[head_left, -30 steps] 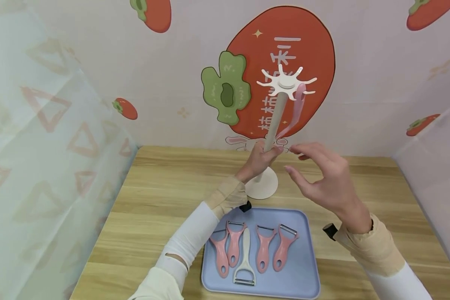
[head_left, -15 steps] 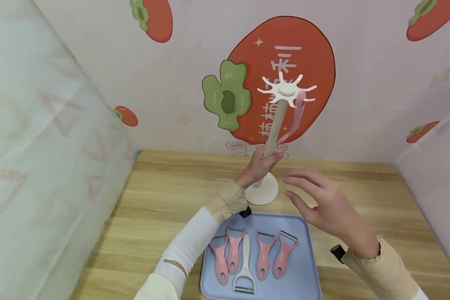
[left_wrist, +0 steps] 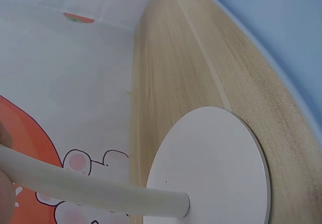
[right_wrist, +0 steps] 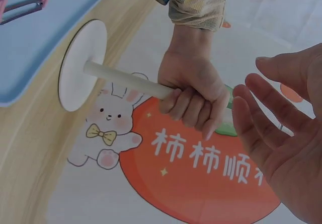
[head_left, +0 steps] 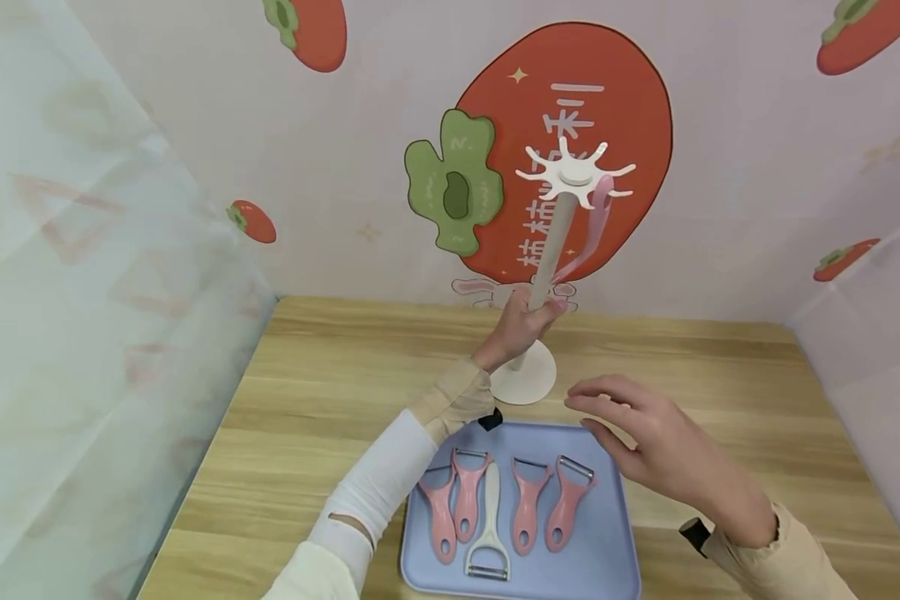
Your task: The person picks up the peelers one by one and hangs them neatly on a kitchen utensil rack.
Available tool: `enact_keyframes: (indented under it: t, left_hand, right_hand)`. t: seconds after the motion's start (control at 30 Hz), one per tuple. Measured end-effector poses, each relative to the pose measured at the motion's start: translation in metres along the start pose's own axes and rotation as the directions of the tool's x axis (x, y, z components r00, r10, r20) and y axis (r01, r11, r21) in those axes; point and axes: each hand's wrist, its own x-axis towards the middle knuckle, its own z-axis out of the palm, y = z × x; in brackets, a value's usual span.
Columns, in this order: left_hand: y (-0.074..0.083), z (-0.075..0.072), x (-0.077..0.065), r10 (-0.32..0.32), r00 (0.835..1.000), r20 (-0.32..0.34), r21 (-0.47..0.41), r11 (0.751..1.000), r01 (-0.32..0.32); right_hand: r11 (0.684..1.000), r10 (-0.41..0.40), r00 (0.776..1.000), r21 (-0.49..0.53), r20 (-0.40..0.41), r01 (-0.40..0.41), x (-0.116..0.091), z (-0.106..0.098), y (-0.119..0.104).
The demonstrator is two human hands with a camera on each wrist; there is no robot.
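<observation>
In the head view a white stand (head_left: 557, 242) has a round base (head_left: 532, 379) on the table and a ring of curved hooks at its top. A pink peeler (head_left: 598, 221) hangs from one hook on the right. My left hand (head_left: 519, 327) grips the pole low down; the right wrist view shows its fingers (right_wrist: 193, 105) curled round it. To the right of the base, my right hand (head_left: 648, 425) hovers with relaxed fingers and nothing in it. Several pink peelers (head_left: 527, 512) and one white peeler (head_left: 492, 525) lie on the blue tray (head_left: 603, 562).
The wooden table (head_left: 330, 375) meets a back wall printed with a large red persimmon (head_left: 622, 108). Pale side walls (head_left: 105, 275) close off left and right. The tray stands in front of the stand, partly beneath the left forearm (head_left: 386, 475).
My right hand has moved down and to the right, away from the pole. My left hand keeps its hold on the pole, and the pink peeler stays hanging.
</observation>
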Motion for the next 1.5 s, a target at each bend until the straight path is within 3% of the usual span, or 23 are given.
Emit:
enact_keyframes:
  t: [0.17, 0.3, 0.4, 0.67, 0.87, 1.5]
  left_hand:
    - [0.002, -0.001, 0.0, -0.018, 1.0, 0.007, 0.002, 1.0, 0.018]
    - [0.002, -0.001, -0.001, -0.012, 1.0, 0.007, 0.017, 1.0, 0.012]
    - [0.002, -0.001, -0.001, -0.001, 1.0, 0.006, 0.022, 1.0, 0.001]
    - [0.002, -0.002, 0.0, 0.014, 1.0, -0.003, 0.004, 1.0, -0.014]
    - [0.002, 0.0, 0.0, 0.029, 1.0, -0.001, -0.01, 1.0, -0.029]
    - [0.006, 0.002, -0.002, -0.033, 0.999, -0.018, -0.004, 0.999, 0.033]
  right_hand:
    - [0.999, 0.033, 0.995, 0.008, 0.095, -0.034, -0.012, 0.001, -0.004]
    - [0.993, 0.091, 0.974, 0.059, 0.206, -0.105, -0.025, 0.006, -0.006]
    - [0.987, 0.088, 0.965, 0.109, 0.246, -0.118, -0.033, 0.014, -0.006]
    - [0.981, 0.045, 0.958, 0.17, 0.283, -0.096, -0.05, 0.042, -0.01]
    - [0.977, 0.057, 0.947, 0.178, 0.317, -0.119, -0.06, 0.054, -0.018]
    - [0.986, 0.012, 0.951, 0.153, 0.308, -0.062, -0.085, 0.08, -0.021]
